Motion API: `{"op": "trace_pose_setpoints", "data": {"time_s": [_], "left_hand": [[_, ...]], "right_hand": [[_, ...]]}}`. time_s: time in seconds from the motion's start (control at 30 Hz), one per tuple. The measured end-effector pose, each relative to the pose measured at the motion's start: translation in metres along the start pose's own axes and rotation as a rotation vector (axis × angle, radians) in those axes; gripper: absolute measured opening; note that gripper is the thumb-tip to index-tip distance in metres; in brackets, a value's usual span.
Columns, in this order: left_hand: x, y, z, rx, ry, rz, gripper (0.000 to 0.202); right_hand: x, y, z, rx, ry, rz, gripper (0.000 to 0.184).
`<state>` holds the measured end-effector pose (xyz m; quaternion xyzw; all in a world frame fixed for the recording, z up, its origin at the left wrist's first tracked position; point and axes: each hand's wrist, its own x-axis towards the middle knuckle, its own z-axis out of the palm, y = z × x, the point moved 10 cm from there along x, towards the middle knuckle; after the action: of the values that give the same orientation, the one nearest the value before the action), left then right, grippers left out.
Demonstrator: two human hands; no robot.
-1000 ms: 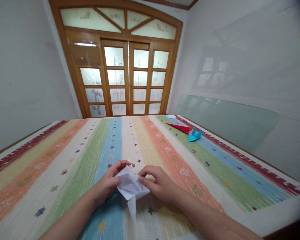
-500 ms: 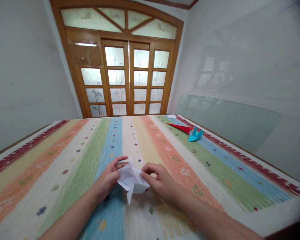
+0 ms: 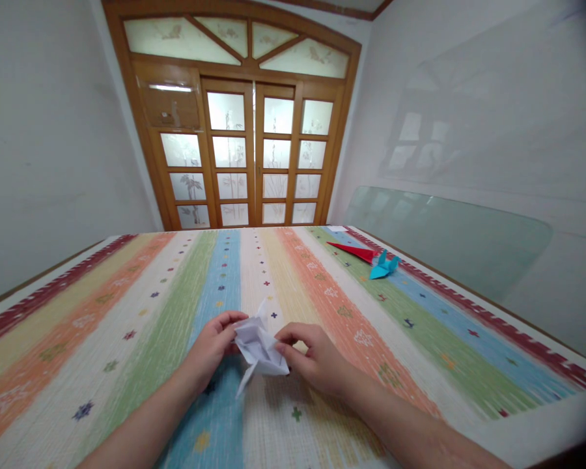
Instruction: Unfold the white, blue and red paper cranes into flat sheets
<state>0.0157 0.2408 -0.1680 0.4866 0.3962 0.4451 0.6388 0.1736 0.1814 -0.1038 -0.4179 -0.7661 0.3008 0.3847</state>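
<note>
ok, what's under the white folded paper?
The striped woven tablecloth, its blue and cream stripes showing around the white folded paper. The left hand and right hand pinch it from either side; the cloth directly beneath and the fingertips behind it are covered.

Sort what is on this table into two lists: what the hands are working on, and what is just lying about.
In hand:
creased white folded paper model, pinched between the left hand and the right hand, low over the striped woven cloth

Lying about:
flat red pointed paper shape, far right
small turquoise folded paper figure, right beside the red one
</note>
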Motion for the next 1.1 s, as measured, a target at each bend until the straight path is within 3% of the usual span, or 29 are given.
{"op": "trace_pose_setpoints", "data": {"time_s": [0.4,0.6,0.8,1.1], "left_hand": [[0.004,0.003,-0.017,0.103,0.105,0.012,0.035],[0.007,0.005,-0.03,0.155,0.181,0.075,0.04],[0.007,0.006,-0.033,0.175,0.186,0.104,0.038],[0.002,0.014,-0.042,0.122,0.304,0.113,0.042]], "right_hand": [[-0.002,-0.007,-0.002,-0.112,0.025,-0.071,0.012],[-0.002,0.0,-0.003,-0.065,0.062,-0.049,0.016],[-0.001,0.003,-0.007,-0.006,0.103,-0.033,0.016],[0.0,0.006,-0.02,0.051,0.226,-0.024,0.016]]}}
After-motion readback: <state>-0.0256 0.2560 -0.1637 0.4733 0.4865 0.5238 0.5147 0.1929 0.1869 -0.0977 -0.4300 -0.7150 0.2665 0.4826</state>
